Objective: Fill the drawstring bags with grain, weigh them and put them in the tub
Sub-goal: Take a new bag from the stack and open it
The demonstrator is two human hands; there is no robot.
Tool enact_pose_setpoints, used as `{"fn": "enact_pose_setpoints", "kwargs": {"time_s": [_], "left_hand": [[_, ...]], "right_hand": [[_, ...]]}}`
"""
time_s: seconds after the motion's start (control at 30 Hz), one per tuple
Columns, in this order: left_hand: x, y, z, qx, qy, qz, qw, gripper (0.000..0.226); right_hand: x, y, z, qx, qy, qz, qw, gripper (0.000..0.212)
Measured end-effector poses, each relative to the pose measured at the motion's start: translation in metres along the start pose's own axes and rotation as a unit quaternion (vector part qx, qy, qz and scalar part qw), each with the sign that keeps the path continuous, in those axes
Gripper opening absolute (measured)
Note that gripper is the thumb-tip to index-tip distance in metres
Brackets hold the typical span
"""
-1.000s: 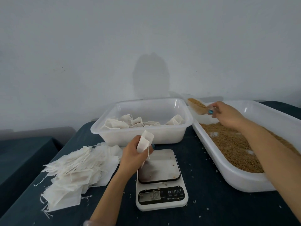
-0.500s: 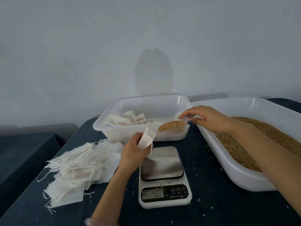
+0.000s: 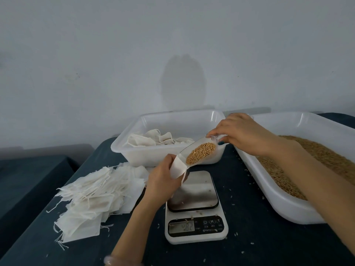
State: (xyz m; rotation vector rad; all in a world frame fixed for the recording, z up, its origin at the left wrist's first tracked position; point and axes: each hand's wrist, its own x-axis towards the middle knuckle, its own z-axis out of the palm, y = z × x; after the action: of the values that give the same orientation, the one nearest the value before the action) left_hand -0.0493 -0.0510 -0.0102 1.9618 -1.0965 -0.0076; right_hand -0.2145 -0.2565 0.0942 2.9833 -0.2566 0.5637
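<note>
**Step in hand:** filling, judging by the loaded scoop poised at the bag. Weighing and tubbing are not yet done for this one.

- **Left hand** (image 3: 163, 179): centre frame, fingers curled round a bag (image 3: 178, 167), gripping it mouth-up above the scale's (image 3: 194, 208) far left corner.
- **Bag:** white and slack, apparently unfilled. Whether its mouth touches the scoop lip or sits just under it cannot be told.
- **Right hand** (image 3: 240, 133): right of centre, pinching the handle of a clear scoop (image 3: 209, 158), which tilts down-left toward the bag.
- **Grain** (image 3: 199, 153): a heap in the scoop. The bulk stock lies in the tray (image 3: 284, 206) at the right of the frame.
- **Scale:** lower centre, display too blurred to read.
- **Tub** (image 3: 178, 114): behind the scale, holding bags that seem filled.
- **Empty bags** (image 3: 92, 196): a fanned stack at lower left on the dark surface (image 3: 249, 237).

**Next move calls for:** a steeper tilt of the scoop with the bag mouth held wide. The mouth is narrow, so spillage is likely otherwise.
</note>
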Motion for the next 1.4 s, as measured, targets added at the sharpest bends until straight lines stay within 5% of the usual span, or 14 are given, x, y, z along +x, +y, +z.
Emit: {"fn": "enact_pose_setpoints", "kwargs": {"time_s": [1.4], "left_hand": [[-0.006, 0.013, -0.003, -0.085, -0.082, 0.020, 0.993, 0.037]], "right_hand": [[-0.006, -0.008, -0.013, -0.117, 0.181, -0.124, 0.969, 0.051]]}}
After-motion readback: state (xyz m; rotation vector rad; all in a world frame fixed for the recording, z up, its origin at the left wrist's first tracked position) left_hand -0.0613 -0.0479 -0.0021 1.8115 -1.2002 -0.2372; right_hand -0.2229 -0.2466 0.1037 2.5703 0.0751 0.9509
